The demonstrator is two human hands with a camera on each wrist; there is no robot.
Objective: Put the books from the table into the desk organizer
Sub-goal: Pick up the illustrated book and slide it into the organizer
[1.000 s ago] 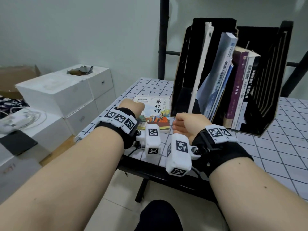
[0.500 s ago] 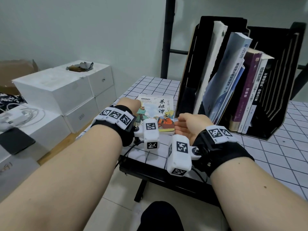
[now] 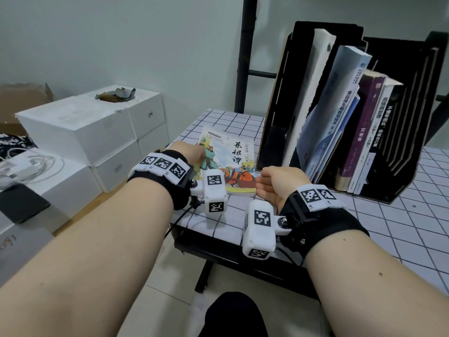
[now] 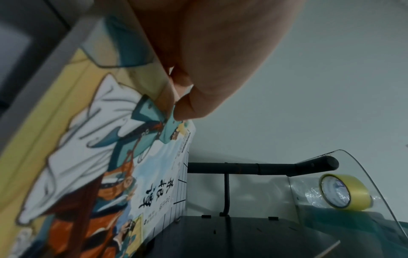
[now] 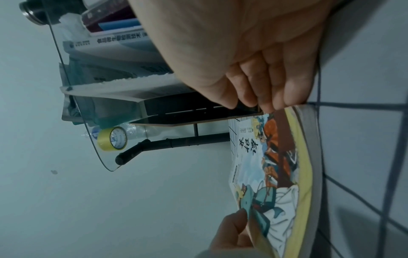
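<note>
A picture book [image 3: 230,161] with a cartoon cover lies on the checked table [image 3: 388,227], just left of the black desk organizer [image 3: 279,105]. My left hand [image 3: 194,154] holds the book's left edge, its thumb [image 4: 192,104] on the cover; its other fingers are hidden. My right hand [image 3: 263,181] stands on edge at the book's near right corner, fingertips [image 5: 267,101] touching that edge. Several books [image 3: 345,122] lean in the organizer's slots.
Stacked white boxes [image 3: 85,127] stand on the floor to the left. A black pole [image 3: 245,54] rises behind the table. A yellow tape roll [image 4: 344,192] sits on a glass shelf beyond. The table's front edge is under my wrists.
My left hand has moved forward onto the book's left edge. My right hand's fingers have uncurled and reached the book's right corner. The book still lies flat.
</note>
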